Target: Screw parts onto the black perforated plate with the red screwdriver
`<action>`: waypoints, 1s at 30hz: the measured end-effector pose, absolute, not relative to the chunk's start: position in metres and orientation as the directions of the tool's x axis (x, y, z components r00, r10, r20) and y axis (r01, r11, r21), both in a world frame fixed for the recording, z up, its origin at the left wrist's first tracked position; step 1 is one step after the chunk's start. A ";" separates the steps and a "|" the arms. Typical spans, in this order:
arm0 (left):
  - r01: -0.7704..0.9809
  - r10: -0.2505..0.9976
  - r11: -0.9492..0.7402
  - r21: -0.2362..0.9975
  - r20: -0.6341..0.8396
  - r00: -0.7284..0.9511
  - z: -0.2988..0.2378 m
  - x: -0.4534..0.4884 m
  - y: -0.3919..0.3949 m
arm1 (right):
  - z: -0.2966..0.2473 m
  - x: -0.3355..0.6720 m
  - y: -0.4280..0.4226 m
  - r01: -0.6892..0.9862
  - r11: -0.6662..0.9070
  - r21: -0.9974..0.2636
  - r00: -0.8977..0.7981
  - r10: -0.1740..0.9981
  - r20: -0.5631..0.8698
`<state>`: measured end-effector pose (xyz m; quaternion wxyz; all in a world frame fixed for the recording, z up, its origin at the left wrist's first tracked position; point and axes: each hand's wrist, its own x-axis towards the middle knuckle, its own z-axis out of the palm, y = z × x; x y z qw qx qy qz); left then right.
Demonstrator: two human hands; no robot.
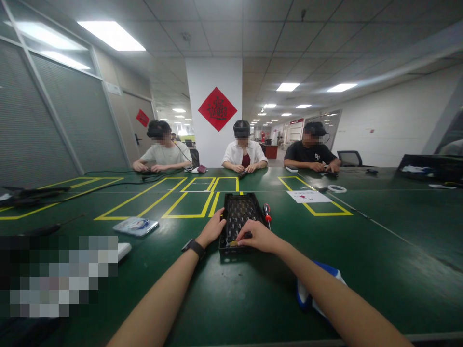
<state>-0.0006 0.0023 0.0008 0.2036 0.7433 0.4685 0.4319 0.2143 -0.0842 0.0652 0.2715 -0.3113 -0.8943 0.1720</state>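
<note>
A black open box (226,253) with rows of small pieces or slots inside lies on the green table in front of me. My left hand (213,227) grips its left wall, the thumb near the rim. Over the box's near right corner, my right hand (261,237) has thumb and fingers pinched together. A small yellowish piece (234,244) is at those fingertips, too small to name; a dark part shows under the curled fingers. Just right of the box lies a screwdriver (267,213) with a red and black handle.
A clear plastic packet (136,226) lies to the left. A blue and white item (320,289) is partly under my right forearm. A printed sheet (308,196) and a white tape ring (337,189) lie farther right. Three people sit across the table (390,279).
</note>
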 end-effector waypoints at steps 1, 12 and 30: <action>0.526 0.873 -0.476 0.705 0.450 0.186 0.001 -0.001 0.002 | 0.065 0.215 -0.084 0.461 0.743 -0.486 -0.656 0.654 0.378; 0.527 0.879 -0.464 0.712 0.445 0.174 0.000 0.000 0.003 | 0.062 0.214 -0.081 0.475 0.752 -0.458 -0.686 0.642 0.343; 0.542 0.880 -0.461 0.703 0.440 0.177 0.002 0.000 0.001 | 0.060 0.213 -0.080 0.496 0.746 -0.444 -0.672 0.654 0.348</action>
